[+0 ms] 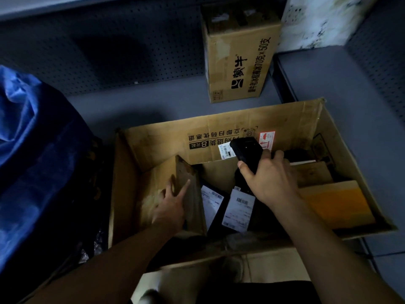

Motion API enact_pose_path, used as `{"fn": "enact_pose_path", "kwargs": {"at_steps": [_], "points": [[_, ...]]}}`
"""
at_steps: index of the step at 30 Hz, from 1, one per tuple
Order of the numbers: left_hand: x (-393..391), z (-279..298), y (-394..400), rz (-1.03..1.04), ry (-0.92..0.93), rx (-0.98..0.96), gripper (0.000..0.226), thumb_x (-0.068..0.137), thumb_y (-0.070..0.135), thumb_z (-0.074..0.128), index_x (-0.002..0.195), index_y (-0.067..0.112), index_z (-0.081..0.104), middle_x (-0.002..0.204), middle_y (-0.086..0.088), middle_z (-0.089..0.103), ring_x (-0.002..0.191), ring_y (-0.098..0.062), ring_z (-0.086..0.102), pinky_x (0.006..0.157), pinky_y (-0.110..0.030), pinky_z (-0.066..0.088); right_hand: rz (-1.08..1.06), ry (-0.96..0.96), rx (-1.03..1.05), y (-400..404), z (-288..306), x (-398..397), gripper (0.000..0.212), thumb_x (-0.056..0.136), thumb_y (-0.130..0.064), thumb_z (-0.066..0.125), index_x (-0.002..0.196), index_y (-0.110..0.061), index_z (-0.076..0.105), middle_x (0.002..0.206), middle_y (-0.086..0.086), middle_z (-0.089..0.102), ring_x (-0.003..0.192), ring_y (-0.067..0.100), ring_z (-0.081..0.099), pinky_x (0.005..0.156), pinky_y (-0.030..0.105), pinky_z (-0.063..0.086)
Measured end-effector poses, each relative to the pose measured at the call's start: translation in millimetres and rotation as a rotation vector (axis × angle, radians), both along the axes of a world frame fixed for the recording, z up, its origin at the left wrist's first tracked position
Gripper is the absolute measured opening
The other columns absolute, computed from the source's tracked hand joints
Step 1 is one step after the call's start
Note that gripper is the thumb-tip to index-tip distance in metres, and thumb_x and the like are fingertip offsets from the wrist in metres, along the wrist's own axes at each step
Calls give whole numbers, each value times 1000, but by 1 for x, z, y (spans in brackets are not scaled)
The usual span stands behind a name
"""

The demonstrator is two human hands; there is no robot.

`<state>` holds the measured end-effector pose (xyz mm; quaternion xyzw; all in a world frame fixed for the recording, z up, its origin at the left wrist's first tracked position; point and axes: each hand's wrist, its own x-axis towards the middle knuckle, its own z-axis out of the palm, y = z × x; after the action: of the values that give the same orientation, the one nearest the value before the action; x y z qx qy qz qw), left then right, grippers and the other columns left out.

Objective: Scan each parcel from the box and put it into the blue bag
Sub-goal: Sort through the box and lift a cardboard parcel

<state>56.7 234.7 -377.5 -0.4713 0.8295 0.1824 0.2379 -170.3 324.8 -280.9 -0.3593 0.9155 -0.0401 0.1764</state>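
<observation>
A large open cardboard box (355, 163) stands in front of me with several parcels inside. My left hand (172, 205) grips a brown cardboard parcel (168, 181) standing tilted at the box's left side. My right hand (269, 178) holds a black handheld scanner (246, 151) above the middle of the box. Below the scanner lie two black bagged parcels, one (211, 204) beside the other (237, 210), each with a white label. A yellow padded envelope (337, 205) and another brown parcel (311, 173) lie at the right. The blue bag (32, 150) stands to the left of the box.
A tall printed carton (238, 55) stands upright behind the box against a perforated grey wall (109, 47). A white patterned object (320, 20) sits at the back right. My knees and a light floor strip show below the box.
</observation>
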Motion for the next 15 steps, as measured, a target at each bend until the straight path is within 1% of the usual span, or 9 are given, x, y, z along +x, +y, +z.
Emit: {"fn": "enact_pose_path", "kwargs": {"at_steps": [2,3,5,6,8,10,11,13,15], "points": [[-13,-1,7,-107,-79,-62,90,94,38,60,151,52,-8,159,-11,-29,145,-45,12,108,-59,38,-1,-5,-1,1,0,-1,81,93,-69,39,145,-7,38,140,21,39,123,36,46,93,49,49],[-19,-4,11,-176,-106,-106,87,93,39,61,152,49,-2,158,-12,-31,145,-47,7,109,-62,33,-3,-6,-1,1,-1,-1,81,93,-69,39,145,-8,38,139,21,39,123,36,46,94,48,49],[-29,-16,19,-270,-161,-172,85,92,49,60,155,40,3,156,-15,-34,146,-50,-5,109,-71,22,-10,-9,-1,2,-2,-1,80,93,-69,39,145,-8,38,139,21,39,123,36,45,94,47,48],[-34,-22,22,-296,-189,-207,88,91,57,56,157,34,2,155,-18,-34,146,-51,-8,108,-74,16,-13,-11,-6,2,-2,-2,79,93,-68,40,144,-8,38,139,20,39,123,36,45,94,46,48],[-45,-30,31,-302,-258,-275,91,92,69,41,158,24,-3,155,-23,-31,144,-53,-11,105,-79,7,-13,-20,-15,2,-4,-2,78,93,-67,41,143,-7,40,138,20,39,123,36,45,94,45,47],[-57,-33,39,-269,-327,-316,93,90,76,26,157,22,-10,155,-26,-30,142,-56,-15,100,-83,0,-10,-22,-14,2,-6,-3,78,93,-67,41,142,-7,40,138,21,39,123,36,45,94,45,46],[-61,-34,42,-254,-358,-321,98,87,80,23,156,21,-13,153,-28,-31,141,-57,-18,98,-85,-1,-8,-16,-15,2,-6,-3,78,93,-67,41,142,-7,40,137,21,39,122,36,45,94,45,46],[-63,-41,45,-236,-417,-315,109,80,87,25,154,20,-19,151,-30,-33,138,-60,-22,95,-87,-3,-3,-5,-15,1,-8,-3,79,93,-68,41,143,-7,39,137,21,40,122,36,46,94,45,46],[-60,-49,47,-201,-445,-302,117,77,90,31,152,19,-23,150,-32,-35,135,-61,-25,93,-89,-3,3,-16,-9,-1,-10,-2,80,93,-69,40,145,-8,37,140,21,38,124,36,45,95,46,46]]}}
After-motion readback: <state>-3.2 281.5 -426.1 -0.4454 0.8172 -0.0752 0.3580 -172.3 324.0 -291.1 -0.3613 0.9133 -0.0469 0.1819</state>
